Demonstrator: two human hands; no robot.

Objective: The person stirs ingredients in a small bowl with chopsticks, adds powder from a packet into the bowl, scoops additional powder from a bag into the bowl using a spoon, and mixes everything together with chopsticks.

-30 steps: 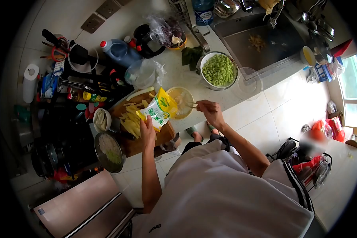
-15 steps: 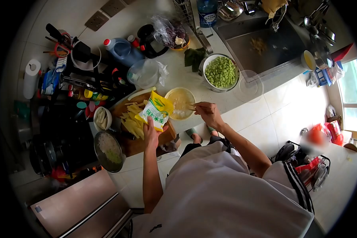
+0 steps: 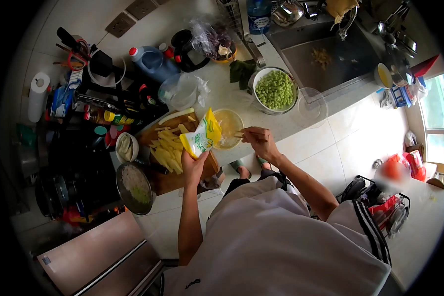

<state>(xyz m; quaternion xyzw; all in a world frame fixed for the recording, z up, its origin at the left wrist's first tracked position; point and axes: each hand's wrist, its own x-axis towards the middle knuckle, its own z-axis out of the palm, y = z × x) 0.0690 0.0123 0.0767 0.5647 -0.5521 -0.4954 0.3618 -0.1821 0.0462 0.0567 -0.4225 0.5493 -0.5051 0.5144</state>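
Observation:
My left hand grips the lower end of a yellow, white and green starch bag, tilted with its top toward a bowl. Pale liquid with a whitish patch fills that bowl on the counter. My right hand is closed around chopsticks, whose tips reach into the bowl's right side. Left of the bag, pale cut strips lie on a wooden cutting board. The bag hides part of the bowl's left rim.
A bowl of chopped green vegetable stands near the sink, with a clear round lid at the counter edge. At left are a pan of pale and green food and a white bowl. A clear plastic container sits behind the board.
The starch bag has turned and tipped further toward the bowl, its printed front now seen more edge-on. My left hand rotated with it. My right hand has hardly moved.

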